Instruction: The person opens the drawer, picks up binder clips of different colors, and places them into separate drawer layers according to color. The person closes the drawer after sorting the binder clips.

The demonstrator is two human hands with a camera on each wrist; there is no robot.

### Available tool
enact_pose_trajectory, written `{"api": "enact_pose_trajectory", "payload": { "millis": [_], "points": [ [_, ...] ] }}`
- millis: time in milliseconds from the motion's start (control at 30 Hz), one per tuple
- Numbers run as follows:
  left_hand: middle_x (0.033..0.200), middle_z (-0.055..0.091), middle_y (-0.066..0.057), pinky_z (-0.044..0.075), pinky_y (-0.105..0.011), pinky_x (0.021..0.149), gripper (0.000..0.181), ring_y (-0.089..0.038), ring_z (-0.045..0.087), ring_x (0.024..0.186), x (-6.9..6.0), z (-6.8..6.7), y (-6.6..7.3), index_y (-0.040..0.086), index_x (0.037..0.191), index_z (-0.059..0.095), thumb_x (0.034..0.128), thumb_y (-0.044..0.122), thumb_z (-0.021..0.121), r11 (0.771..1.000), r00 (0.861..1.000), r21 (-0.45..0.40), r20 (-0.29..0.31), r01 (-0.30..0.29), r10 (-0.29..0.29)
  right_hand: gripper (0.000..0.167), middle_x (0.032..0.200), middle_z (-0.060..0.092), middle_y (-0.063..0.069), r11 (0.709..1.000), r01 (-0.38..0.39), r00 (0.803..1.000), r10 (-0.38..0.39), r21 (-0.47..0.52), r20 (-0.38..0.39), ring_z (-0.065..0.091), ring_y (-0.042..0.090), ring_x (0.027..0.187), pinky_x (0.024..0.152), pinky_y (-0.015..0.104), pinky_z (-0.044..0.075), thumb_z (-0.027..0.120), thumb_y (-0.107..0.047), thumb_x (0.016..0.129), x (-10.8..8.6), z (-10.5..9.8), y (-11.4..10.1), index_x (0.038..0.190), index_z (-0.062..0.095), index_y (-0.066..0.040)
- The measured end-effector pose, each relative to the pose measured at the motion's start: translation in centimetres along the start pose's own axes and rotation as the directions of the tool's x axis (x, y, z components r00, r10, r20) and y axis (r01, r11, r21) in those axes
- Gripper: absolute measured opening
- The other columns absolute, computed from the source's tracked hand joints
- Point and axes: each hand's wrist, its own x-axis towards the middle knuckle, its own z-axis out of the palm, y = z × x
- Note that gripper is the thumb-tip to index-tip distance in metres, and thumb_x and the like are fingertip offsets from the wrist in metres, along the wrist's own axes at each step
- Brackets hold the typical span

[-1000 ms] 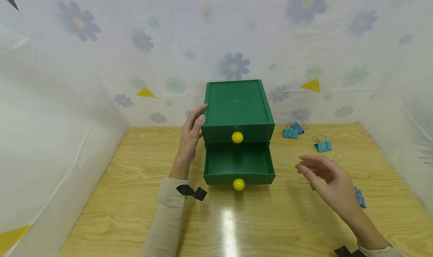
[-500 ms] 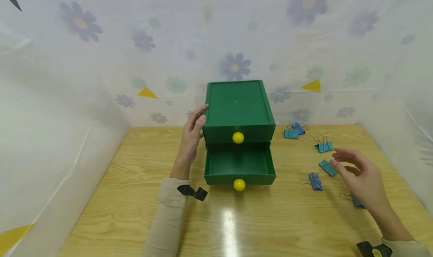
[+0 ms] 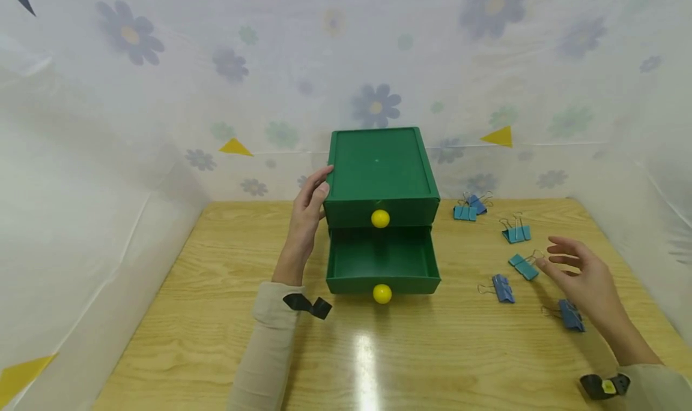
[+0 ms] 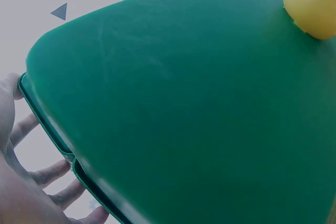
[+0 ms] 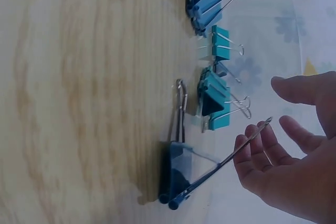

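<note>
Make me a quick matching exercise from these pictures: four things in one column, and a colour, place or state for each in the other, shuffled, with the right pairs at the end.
Things
1. Left hand
2. Lower drawer
3. Right hand
4. Upper knob

Descriptions
A. Yellow
B. Near the binder clips, holding nothing
C. Touching the side of the green cabinet
D. Pulled open

Right pairs: 1-C, 2-D, 3-B, 4-A

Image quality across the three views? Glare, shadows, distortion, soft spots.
Head: glare streak on the table, soft shadow by the right hand. Left wrist: green drawer unit looks bowed, likely lens distortion; highlights on the yellow knob. Right wrist: cool cast, washed-out backdrop, blurry flower print.
</note>
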Motion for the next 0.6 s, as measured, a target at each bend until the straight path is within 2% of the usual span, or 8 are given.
{"api": "enact_pose_trajectory", "payload": {
  "millis": [100,367,533,600],
  "points": [
    [0.155,0.044,0.006,0.041,-0.062,0.105,0.046,-0.021,0.049,0.136,0.0,0.0,0.1,0.026,0.153,0.051,0.1085,0.038,0.046,1.000,1.000,0.000,-0.001,0.002,-0.002,0.063,0.125,0.055,0.010,0.999,-0.033,0.998,0.034,-0.013,0.046,0.048,-0.011,0.100,0.069,0.008,0.046,0.072,-0.021,0.099,0.2,0.0,0.7,0.150,0.044,0.002],
    [0.155,0.044,0.005,0.041,-0.064,0.104,0.046,-0.021,0.048,0.137,-0.1,0.0,0.1,0.027,0.152,0.051,0.1077,0.039,0.047,1.000,1.000,0.005,-0.003,-0.001,0.001,0.066,0.127,0.056,0.033,0.997,-0.074,0.973,0.076,-0.017,0.216,0.048,-0.019,0.090,0.067,0.019,0.053,0.071,-0.020,0.099,0.8,0.7,2.3,0.148,0.040,0.011],
    [0.156,0.044,0.006,0.040,-0.064,0.105,0.046,-0.020,0.046,0.139,-0.1,0.0,0.1,0.028,0.152,0.052,0.1072,0.041,0.048,1.000,1.000,0.011,-0.007,0.006,-0.006,0.063,0.124,0.058,0.035,0.994,-0.062,0.966,0.081,-0.086,0.246,0.047,-0.017,0.088,0.068,0.018,0.051,0.075,-0.023,0.096,1.1,1.2,2.5,0.142,0.048,0.011],
    [0.156,0.043,0.006,0.039,-0.065,0.105,0.047,-0.020,0.046,0.139,-0.1,0.0,0.1,0.028,0.152,0.052,0.1070,0.041,0.048,1.000,1.000,0.012,-0.008,0.010,-0.010,0.061,0.123,0.059,0.034,0.990,-0.058,0.963,0.089,-0.126,0.253,0.054,-0.007,0.090,0.070,0.021,0.052,0.077,-0.025,0.095,1.2,1.4,2.4,0.138,0.052,0.010]
  ]
}}
